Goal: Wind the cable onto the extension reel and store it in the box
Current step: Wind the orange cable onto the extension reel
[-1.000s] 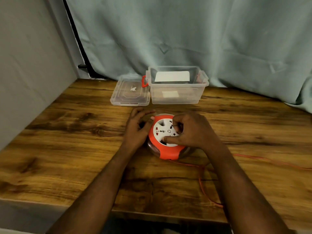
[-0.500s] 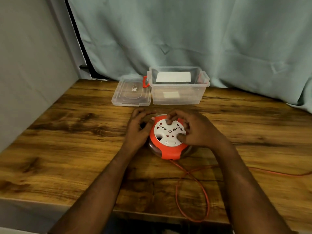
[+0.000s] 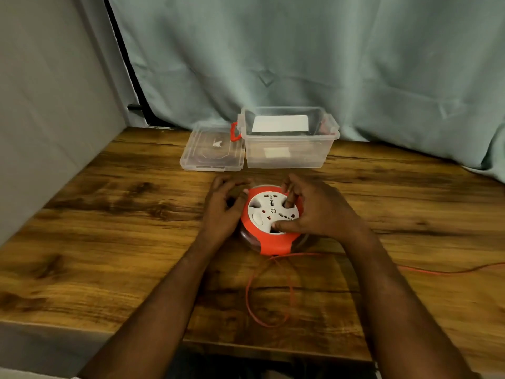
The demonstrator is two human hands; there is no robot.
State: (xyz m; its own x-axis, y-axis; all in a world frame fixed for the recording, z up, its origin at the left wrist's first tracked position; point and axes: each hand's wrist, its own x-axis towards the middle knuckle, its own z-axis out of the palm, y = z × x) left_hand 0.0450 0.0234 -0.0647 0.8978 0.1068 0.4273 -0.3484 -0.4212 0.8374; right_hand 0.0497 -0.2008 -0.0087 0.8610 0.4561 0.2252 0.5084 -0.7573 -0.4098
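Note:
An orange extension reel (image 3: 273, 243) with a white socket face lies flat on the wooden table (image 3: 109, 242). My left hand (image 3: 222, 209) holds the reel's left side, fingers curled against its rim. My right hand (image 3: 314, 212) grips the white face, a finger and the thumb pressed into its recesses. A thin orange cable (image 3: 269, 296) leaves the reel's near edge, loops toward the table's front edge and runs off to the right. The clear plastic box (image 3: 287, 154) stands open behind the reel.
The box's clear lid (image 3: 213, 151) lies flat to its left, beside an orange latch. A white label shows inside the box. A teal curtain hangs behind the table, and a grey wall borders the left side.
My right hand has turned the white face round. The cable loop near the front edge has shrunk and shifted toward the reel. My left hand has stayed put.

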